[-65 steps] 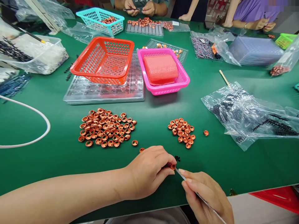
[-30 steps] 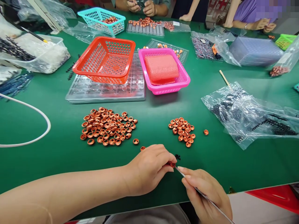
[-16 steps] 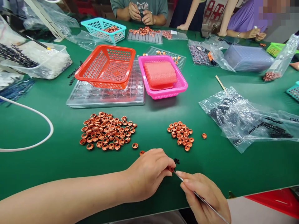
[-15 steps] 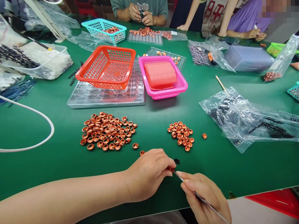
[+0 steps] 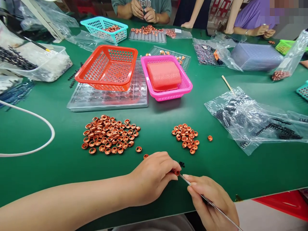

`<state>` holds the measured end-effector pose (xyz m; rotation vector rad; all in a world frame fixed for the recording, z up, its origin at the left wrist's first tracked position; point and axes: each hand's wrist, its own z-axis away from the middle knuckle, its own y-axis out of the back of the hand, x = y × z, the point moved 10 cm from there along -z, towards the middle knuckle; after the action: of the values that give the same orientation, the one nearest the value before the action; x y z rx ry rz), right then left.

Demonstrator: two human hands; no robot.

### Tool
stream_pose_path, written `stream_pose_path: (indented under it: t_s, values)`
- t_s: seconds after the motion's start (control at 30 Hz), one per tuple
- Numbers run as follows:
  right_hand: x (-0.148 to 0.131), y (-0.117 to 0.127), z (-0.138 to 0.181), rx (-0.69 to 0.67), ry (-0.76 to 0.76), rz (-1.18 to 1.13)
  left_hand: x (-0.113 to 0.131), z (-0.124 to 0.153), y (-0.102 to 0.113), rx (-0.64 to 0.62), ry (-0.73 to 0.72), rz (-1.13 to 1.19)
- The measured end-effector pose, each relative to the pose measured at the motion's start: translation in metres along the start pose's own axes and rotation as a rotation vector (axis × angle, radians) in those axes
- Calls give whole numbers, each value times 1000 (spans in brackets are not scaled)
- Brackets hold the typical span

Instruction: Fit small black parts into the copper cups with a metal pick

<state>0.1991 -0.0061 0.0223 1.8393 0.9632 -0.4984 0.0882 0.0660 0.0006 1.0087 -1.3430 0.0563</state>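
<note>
Between the thumb and fingers of my left hand [image 5: 154, 179] is a small copper-coloured cup-shaped part [image 5: 176, 172]. My right hand [image 5: 211, 199] grips a thin metal rod-like tool [image 5: 208, 201] like a pen, its tip at the opening of the held part. Whether the tip is inside the part cannot be made out. Just beyond my left fingertips lie tiny black pieces [image 5: 182, 164]. A large pile of copper-coloured parts [image 5: 110, 134] lies ahead to the left, a smaller pile [image 5: 186, 136] ahead to the right. One loose part [image 5: 145, 156] is partly hidden behind my left hand.
An orange basket [image 5: 106, 81] rests on clear plastic trays [image 5: 108, 104], beside a pink basket [image 5: 168, 95] holding red foam. Plastic bags with black pieces [image 5: 252, 118] lie right; a white cable [image 5: 48, 125] curves at left. Co-workers' hands [image 5: 144, 12] are across the table.
The view has shifted slightly. Both hands keep their hold, with the tool's tip still at the copper-coloured part. Across the table, a co-worker's hands have moved a little.
</note>
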Motion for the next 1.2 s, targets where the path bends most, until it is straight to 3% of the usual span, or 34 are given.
stream_pose_path:
  t_s: [0.27,0.5,0.97,1.2]
  values:
    - [3,6,0,91,-79,-7,0,-2,1,9,1,0]
    - [0,0,0,23,-12,50,0,-1,1,29,12,1]
    - [0,9,1,95,-45,-36,-1,-3,2,17,16,16]
    - [0,3,0,35,5,-53,0,-2,3,19,17,12]
